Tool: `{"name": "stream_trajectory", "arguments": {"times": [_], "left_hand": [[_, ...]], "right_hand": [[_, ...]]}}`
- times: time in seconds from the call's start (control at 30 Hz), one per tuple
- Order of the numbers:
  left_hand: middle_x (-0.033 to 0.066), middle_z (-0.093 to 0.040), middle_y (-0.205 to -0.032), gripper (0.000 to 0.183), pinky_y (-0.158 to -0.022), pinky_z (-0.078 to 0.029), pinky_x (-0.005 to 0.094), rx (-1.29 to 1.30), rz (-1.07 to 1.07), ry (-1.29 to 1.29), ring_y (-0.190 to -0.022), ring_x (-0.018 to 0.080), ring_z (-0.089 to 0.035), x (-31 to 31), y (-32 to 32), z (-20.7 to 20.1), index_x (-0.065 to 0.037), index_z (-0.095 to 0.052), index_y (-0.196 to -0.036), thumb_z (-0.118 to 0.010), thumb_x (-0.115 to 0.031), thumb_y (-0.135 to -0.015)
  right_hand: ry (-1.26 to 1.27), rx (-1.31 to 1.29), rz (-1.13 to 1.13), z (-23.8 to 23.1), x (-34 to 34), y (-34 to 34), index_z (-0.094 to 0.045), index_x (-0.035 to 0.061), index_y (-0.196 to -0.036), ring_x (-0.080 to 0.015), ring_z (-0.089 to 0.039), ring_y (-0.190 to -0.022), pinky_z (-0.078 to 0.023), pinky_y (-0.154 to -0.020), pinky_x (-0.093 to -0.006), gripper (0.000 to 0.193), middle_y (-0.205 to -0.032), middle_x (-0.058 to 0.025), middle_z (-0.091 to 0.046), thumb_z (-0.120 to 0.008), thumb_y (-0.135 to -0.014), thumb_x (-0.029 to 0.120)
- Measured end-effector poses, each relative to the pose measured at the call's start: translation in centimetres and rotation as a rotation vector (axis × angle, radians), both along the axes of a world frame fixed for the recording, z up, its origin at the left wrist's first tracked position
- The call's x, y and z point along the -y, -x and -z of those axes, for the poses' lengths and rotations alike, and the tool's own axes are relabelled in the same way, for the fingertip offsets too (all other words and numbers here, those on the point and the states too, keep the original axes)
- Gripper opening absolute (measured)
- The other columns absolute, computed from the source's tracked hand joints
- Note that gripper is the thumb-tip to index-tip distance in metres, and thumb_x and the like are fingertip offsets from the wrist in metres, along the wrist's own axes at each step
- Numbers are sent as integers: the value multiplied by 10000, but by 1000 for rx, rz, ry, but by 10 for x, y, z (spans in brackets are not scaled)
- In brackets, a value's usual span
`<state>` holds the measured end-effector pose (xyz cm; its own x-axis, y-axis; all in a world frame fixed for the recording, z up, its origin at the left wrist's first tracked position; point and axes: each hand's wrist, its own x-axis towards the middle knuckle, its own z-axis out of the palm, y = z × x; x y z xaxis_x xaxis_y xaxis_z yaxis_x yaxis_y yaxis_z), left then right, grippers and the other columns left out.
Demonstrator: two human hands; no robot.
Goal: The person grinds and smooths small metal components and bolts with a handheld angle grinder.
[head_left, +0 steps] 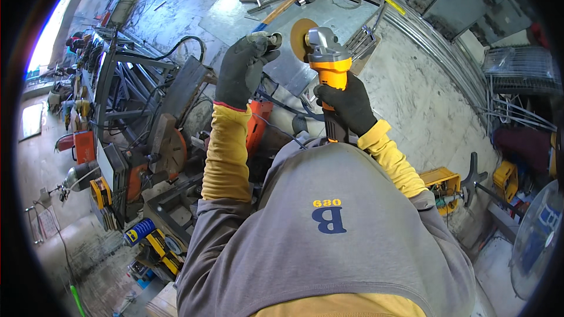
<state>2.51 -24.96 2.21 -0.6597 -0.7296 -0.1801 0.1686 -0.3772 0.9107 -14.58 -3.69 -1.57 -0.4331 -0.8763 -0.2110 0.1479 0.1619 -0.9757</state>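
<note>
My right hand (pixel 352 105), in a dark work glove, is wrapped round the body of a yellow and grey angle grinder (pixel 333 66). A round brown disc (pixel 302 41) faces left from the grinder's head. Across from it, my gloved left hand (pixel 239 70) is raised with its fingers closed on a small round metal piece (pixel 275 39), perhaps a short tube end. A gap lies between this piece and the disc. The fingers partly cover the piece, so its full shape is hidden.
Beyond my hands, a hammer (pixel 279 12) and metal offcuts lie on a metal sheet (pixel 226 20). Long metal bars (pixel 435 47) run along the right. A metal frame and machines with an orange disc (pixel 176 154) crowd the left. A fan (pixel 537 238) stands at lower right.
</note>
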Motion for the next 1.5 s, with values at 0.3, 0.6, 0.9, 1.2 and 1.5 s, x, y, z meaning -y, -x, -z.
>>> {"name": "stream_trajectory", "arguments": {"times": [0.3,0.6,0.9,1.2,1.5], "left_hand": [[150,-760,-1180,281,-1020,-572,417,38,92,73,-1099,257,-730,34,-16,9,53,-694,-1221,-681,-145,-1022],[77,-770,-1130,230,-950,-555,297,329,69,395,-1025,154,-703,28,-4,-28,41,-741,-1182,-681,-82,-997],[56,-771,-1100,209,-933,-545,285,366,55,494,-993,131,-691,14,4,-34,31,-751,-1168,-641,-67,-1020],[152,-742,-1243,323,-1087,-514,501,-111,8,23,-1181,282,-698,11,4,2,17,-674,-1264,-690,-190,-1017],[192,-719,-1257,367,-1059,-563,422,205,-13,125,-1173,276,-704,4,5,-22,117,-647,-1292,-624,-144,-1035]], "right_hand": [[5,-148,-37,-26,-6,-3,-665,22,-1159,-142,-693,-779,-559,-719,-321,423,-913,-56,-717,-821,-842,256],[-38,-177,-111,-21,-4,-4,-659,47,-1255,-211,-707,-910,-560,-819,-366,511,-1028,-97,-744,-824,-847,307],[23,-80,-158,-30,-2,0,-662,32,-1204,-127,-666,-836,-552,-768,-316,413,-980,-47,-712,-800,-872,235],[40,77,-147,-10,-3,1,-650,12,-1182,-141,-695,-811,-576,-748,-317,386,-943,-61,-709,-774,-878,216],[47,-54,-66,-15,-1,-1,-658,14,-1181,-140,-697,-811,-572,-743,-317,393,-939,-64,-727,-792,-884,233]]}}
